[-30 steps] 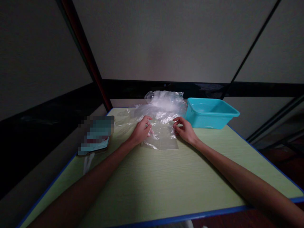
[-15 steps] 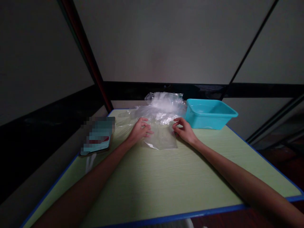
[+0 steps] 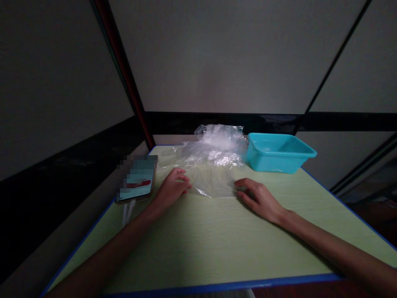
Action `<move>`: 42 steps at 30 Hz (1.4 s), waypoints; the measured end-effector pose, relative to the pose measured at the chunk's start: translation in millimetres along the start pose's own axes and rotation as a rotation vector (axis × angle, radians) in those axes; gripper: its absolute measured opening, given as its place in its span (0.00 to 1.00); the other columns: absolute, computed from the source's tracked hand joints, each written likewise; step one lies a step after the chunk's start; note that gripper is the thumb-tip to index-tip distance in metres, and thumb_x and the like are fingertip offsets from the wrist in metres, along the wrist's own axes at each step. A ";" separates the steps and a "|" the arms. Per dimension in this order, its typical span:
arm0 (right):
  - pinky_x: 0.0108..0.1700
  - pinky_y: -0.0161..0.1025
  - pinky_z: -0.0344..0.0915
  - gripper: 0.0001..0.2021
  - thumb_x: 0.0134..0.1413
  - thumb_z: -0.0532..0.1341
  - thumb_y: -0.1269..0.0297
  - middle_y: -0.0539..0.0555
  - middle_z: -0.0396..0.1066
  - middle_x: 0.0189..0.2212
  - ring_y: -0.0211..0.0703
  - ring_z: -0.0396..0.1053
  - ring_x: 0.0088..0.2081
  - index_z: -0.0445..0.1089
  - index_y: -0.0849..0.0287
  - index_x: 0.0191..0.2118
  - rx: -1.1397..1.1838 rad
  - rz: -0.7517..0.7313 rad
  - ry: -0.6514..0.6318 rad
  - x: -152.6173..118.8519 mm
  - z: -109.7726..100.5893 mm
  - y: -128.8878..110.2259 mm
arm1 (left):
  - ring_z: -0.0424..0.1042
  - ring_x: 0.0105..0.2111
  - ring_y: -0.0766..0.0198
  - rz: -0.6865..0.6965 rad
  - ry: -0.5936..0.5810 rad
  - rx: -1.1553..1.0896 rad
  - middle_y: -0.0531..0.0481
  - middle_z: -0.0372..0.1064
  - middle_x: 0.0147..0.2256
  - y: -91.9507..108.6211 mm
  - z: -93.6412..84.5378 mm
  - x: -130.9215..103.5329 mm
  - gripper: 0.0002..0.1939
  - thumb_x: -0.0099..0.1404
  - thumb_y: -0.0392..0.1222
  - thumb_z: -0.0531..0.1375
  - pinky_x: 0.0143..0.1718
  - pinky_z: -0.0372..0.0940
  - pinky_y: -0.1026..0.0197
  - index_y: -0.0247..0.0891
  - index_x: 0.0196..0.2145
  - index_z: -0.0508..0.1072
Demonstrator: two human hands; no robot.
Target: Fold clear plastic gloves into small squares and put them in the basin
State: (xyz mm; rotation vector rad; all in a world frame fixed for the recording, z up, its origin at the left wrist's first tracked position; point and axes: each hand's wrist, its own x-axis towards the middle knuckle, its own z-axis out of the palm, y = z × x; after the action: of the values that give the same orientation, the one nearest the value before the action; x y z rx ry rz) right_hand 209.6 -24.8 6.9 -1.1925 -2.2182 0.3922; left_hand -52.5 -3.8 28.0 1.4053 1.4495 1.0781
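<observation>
- Left hand (image 3: 173,188), half-open, beside the flat, clear plastic sheet (image 3: 215,184); contact unclear.
- Right hand (image 3: 262,199), thumb and fingers parted, at its opposite edge; contact unclear.

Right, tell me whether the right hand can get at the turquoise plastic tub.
Probably yes: only pale green tabletop shows between the right hand and the turquoise plastic tub. The hand is open, its fingertips beside the clear plastic sheet, which doesn't block the way.
</observation>
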 end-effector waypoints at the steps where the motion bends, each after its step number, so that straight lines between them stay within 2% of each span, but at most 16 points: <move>1: 0.42 0.44 0.63 0.11 0.53 0.51 0.68 0.57 0.67 0.39 0.45 0.65 0.40 0.63 0.60 0.43 -0.044 -0.034 -0.025 -6.6 -1.2 -4.2 | 0.71 0.25 0.67 0.010 -0.005 -0.003 0.56 0.62 0.29 -0.1 -0.1 -3.1 0.14 0.49 0.34 0.57 0.21 0.62 0.68 0.37 0.34 0.58; 7: 0.44 0.43 0.63 0.15 0.55 0.48 0.68 0.58 0.67 0.42 0.44 0.65 0.42 0.61 0.61 0.48 -0.192 -0.126 -0.121 -20.9 -1.4 -14.4 | 0.71 0.26 0.66 0.013 -0.029 -0.028 0.56 0.62 0.29 -1.1 4.0 -11.3 0.16 0.47 0.35 0.57 0.23 0.63 0.66 0.38 0.34 0.57; 18: 0.44 0.45 0.64 0.16 0.55 0.49 0.67 0.60 0.68 0.42 0.46 0.66 0.43 0.61 0.62 0.49 -0.274 -0.168 -0.108 -29.9 -1.0 -19.4 | 0.71 0.25 0.66 -0.055 -0.105 -0.049 0.58 0.60 0.28 -0.2 6.7 -24.0 0.18 0.45 0.38 0.57 0.19 0.61 0.68 0.40 0.35 0.55; 23: 0.45 0.46 0.64 0.18 0.55 0.49 0.68 0.60 0.66 0.45 0.47 0.64 0.45 0.58 0.60 0.52 -0.260 -0.158 -0.134 -54.0 -2.6 -30.9 | 0.72 0.26 0.63 -0.090 -0.201 -0.062 0.56 0.61 0.28 -5.0 1.1 -42.2 0.20 0.45 0.39 0.58 0.18 0.61 0.67 0.40 0.37 0.55; 27: 0.44 0.43 0.64 0.18 0.55 0.49 0.67 0.58 0.66 0.43 0.45 0.65 0.43 0.58 0.58 0.52 -0.199 -0.123 -0.202 -63.7 -13.8 -40.1 | 0.72 0.29 0.60 -0.140 -0.319 -0.099 0.55 0.62 0.28 -4.1 -1.6 -53.2 0.21 0.47 0.40 0.58 0.17 0.62 0.67 0.41 0.39 0.54; 29: 0.42 0.41 0.64 0.15 0.55 0.49 0.67 0.57 0.66 0.41 0.44 0.65 0.40 0.61 0.58 0.48 -0.161 -0.090 -0.190 -54.6 -21.5 -40.2 | 0.72 0.29 0.59 -0.153 -0.336 -0.077 0.54 0.62 0.29 -0.1 -3.5 -52.8 0.22 0.47 0.40 0.58 0.16 0.62 0.67 0.41 0.39 0.54; 32: 0.36 0.39 0.63 0.10 0.52 0.50 0.70 0.57 0.67 0.36 0.43 0.66 0.35 0.66 0.60 0.39 -0.170 -0.025 -0.117 -23.5 -29.3 -32.8 | 0.72 0.28 0.60 -0.136 -0.328 0.002 0.53 0.64 0.29 7.6 -7.5 -42.1 0.21 0.48 0.40 0.58 0.15 0.61 0.68 0.40 0.40 0.55; 35: 0.28 0.34 0.59 0.07 0.47 0.52 0.71 0.54 0.67 0.26 0.39 0.64 0.26 0.67 0.61 0.28 -0.173 0.007 -0.120 14.8 -27.6 -19.3 | 0.72 0.25 0.62 -0.145 -0.386 0.105 0.53 0.67 0.27 13.1 -8.4 -20.2 0.16 0.51 0.41 0.56 0.15 0.59 0.69 0.39 0.38 0.56; 37: 0.24 0.33 0.54 0.07 0.47 0.53 0.70 0.53 0.66 0.22 0.37 0.61 0.23 0.67 0.62 0.24 -0.167 0.045 -0.124 35.3 -21.4 -9.8 | 0.72 0.24 0.63 -0.117 -0.405 0.219 0.52 0.67 0.26 13.3 -4.6 -2.1 0.11 0.53 0.41 0.52 0.15 0.59 0.68 0.38 0.36 0.58; 39: 0.22 0.33 0.49 0.09 0.47 0.53 0.68 0.51 0.63 0.17 0.35 0.57 0.20 0.65 0.62 0.20 -0.155 0.112 -0.064 47.8 -13.2 -1.1 | 0.69 0.20 0.65 0.025 -0.274 0.460 0.53 0.67 0.22 9.3 2.1 15.3 0.05 0.53 0.38 0.50 0.16 0.58 0.68 0.37 0.30 0.61; 42: 0.22 0.32 0.47 0.11 0.49 0.52 0.67 0.50 0.62 0.17 0.34 0.56 0.20 0.63 0.62 0.20 -0.149 0.167 -0.004 52.8 -1.6 9.2 | 0.66 0.21 0.66 0.145 -0.152 0.562 0.53 0.64 0.19 -2.9 12.7 33.6 0.04 0.49 0.35 0.50 0.21 0.58 0.66 0.36 0.21 0.63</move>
State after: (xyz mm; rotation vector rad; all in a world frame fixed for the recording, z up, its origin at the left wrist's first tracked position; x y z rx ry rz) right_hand 194.1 24.1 22.2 -1.4636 -2.1900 0.2997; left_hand -42.3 30.2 21.6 1.9617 1.6273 0.6461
